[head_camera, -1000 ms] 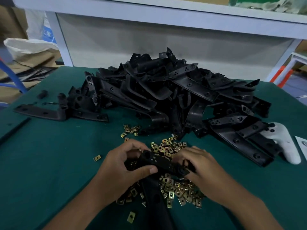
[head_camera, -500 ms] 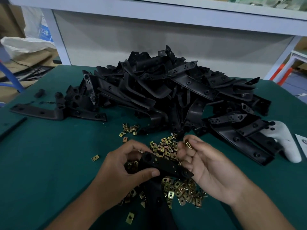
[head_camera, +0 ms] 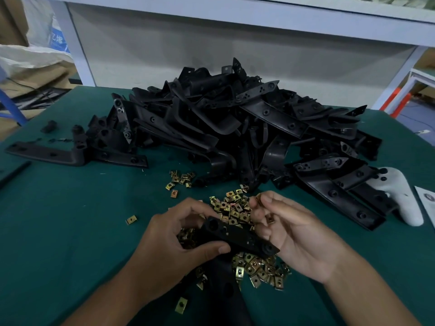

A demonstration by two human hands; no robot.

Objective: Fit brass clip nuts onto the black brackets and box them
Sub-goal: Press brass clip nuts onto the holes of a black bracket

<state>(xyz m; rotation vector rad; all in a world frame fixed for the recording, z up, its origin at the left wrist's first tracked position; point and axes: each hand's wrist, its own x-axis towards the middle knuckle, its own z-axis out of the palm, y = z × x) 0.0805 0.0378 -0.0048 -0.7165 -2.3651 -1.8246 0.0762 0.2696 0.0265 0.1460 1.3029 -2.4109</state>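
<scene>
Going L to R: a long flat black plastic bracket (head_camera: 42, 154) is lying alone at the far L of the green felt-covered table (head_camera: 58, 231), w/ 1 stray brass clip nut (head_camera: 131, 219) sitting apart nearer the person. The left hand (head_camera: 169, 248) is gripping a black bracket with holes (head_camera: 237, 236) at its L end, thumb curling under the near edge and fingers wrapping over the top, holding it just above the loose pile of brass square clip nuts (head_camera: 235, 210). The right hand (head_camera: 292, 231) is turning palm-up just R of the bracket's free end, fingers half curled, and seems to be pinching 1 small brass clip nut (head_camera: 259, 198) at the fingertips, w/ what looks like a 2nd nut (head_camera: 270, 218) resting in the palm; the blur makes this hard to confirm. Behind both hands, the big heap of unfitted black brackets (head_camera: 235, 128) is filling the table's middle, and a white handheld controller (head_camera: 397, 198) is lying at far R, touching the heap's edge. No box is showing, so boxing looks a long way off. Risks from here: the nut probably needs its open side lined up w/ the bracket edge, so pushing it on skewed could jam or spring it off; the palm nut could drop back into the pile if the hand is tipping; the bracket, being held at 1 end only, may twist under the push.
</scene>
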